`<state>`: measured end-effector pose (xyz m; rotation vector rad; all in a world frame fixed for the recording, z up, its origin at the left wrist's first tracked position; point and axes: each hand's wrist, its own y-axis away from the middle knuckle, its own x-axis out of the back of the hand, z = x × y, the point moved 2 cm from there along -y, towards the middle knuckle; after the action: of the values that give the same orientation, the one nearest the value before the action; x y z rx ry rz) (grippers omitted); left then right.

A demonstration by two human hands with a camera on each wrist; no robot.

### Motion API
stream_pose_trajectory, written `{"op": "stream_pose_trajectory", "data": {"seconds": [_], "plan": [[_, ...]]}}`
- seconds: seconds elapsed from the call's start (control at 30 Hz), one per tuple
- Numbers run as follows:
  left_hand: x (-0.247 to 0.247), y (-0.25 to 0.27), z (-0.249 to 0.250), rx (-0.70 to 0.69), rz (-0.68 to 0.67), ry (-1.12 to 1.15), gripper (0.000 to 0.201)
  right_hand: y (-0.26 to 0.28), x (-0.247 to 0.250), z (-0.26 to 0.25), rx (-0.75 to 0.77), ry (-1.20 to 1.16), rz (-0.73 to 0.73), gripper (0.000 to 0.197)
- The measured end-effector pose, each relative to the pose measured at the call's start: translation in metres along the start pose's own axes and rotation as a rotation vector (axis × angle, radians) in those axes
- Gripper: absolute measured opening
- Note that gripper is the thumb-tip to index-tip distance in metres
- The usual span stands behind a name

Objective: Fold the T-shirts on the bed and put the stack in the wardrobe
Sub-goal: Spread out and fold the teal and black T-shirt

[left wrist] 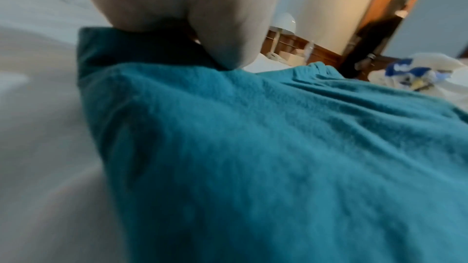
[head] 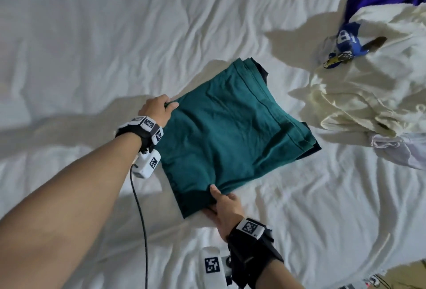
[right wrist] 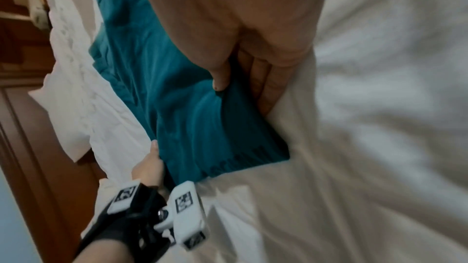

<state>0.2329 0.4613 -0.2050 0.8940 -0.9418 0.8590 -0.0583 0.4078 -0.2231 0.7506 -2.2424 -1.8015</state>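
Folded teal T-shirt point(head: 232, 132) lies mid-bed point(head: 92, 35) atop darker garment. Left hand point(head: 156, 110) pinches its 9 o'clock corner; right hand point(head: 224, 205) pinches 6 o'clock edge, fingers beneath. Unfolded cream shirts point(head: 368, 85) at 2 o'clock. Risk: uneven lift lets fold slump open.

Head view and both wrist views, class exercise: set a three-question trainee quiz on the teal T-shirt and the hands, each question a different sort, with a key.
1. True or false: the left hand grips an edge of the folded teal T-shirt.
2. Where is the right hand's thumb? A) on top of the shirt's near edge B) on the cream garment C) in the air
3. Fill in: a dark garment shows ____ the teal shirt.

Key: 1 true; 2 A, fingers slid underneath; 3 beneath, its edges peeking out at the far side.
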Motion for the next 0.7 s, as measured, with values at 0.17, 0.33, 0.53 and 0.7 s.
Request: {"op": "stream_pose_trajectory", "data": {"seconds": [0.17,0.33,0.53,0.7], "plan": [[0.002,0.096,-0.094,0.29,0.034,0.09,0.041,0.024,0.018,0.0,0.03,0.314,-0.071,0.006],[-0.025,0.243,-0.122,0.56,0.073,0.278,0.038,0.039,0.06,-0.019,0.18,0.672,-0.027,0.019],[-0.047,0.365,-0.092,0.635,0.178,0.55,0.024,0.06,0.113,-0.024,0.508,1.153,0.114,0.015],[-0.044,0.371,-0.064,0.486,0.435,0.274,0.049,0.083,0.08,0.019,1.13,1.617,0.372,0.062]]}}
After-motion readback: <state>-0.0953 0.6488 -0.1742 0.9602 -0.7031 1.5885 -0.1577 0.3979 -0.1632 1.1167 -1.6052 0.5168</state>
